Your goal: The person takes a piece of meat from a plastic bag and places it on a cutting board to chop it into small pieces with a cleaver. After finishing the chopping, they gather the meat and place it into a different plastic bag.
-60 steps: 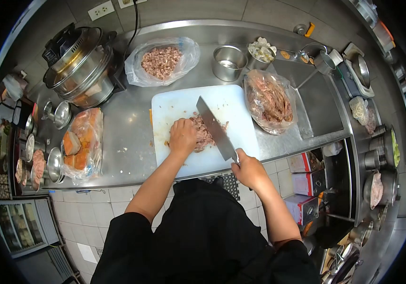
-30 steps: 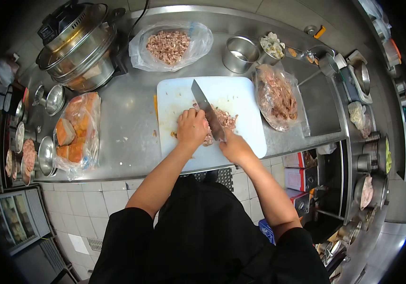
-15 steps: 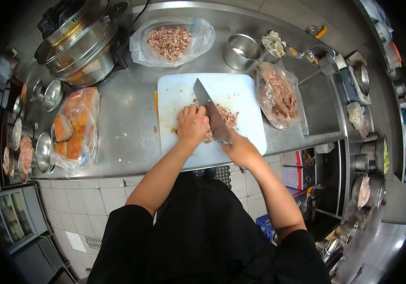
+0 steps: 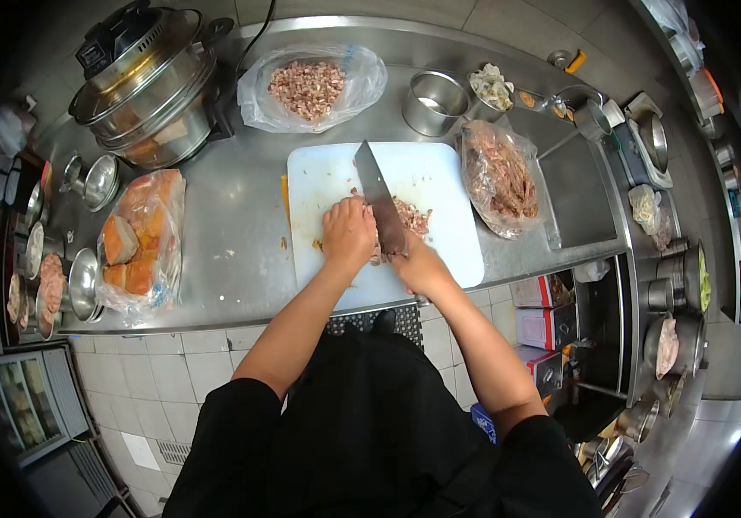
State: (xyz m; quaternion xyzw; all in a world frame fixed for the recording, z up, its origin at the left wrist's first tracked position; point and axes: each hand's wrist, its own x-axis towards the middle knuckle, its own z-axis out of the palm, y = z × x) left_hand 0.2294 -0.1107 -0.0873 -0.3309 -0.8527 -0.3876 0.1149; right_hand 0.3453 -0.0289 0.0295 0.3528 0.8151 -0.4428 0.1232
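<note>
Chopped meat (image 4: 405,217) heaped mid cutting board (image 4: 439,177), on the steel table (image 4: 232,216). Behind the board: bag of diced meat (image 4: 310,86); right of the board: bag of meat strips (image 4: 500,177); left of the board: bag of orange blocks (image 4: 137,237). Cleaver (image 4: 379,194) blade down in the heap, right hand (image 4: 420,266) clamped on its handle. Left hand (image 4: 349,231) curled, pressing the meat just beside the blade. Risk, judged: fingertips so near the edge could get nicked if the heap slips or the blade drifts left.
</note>
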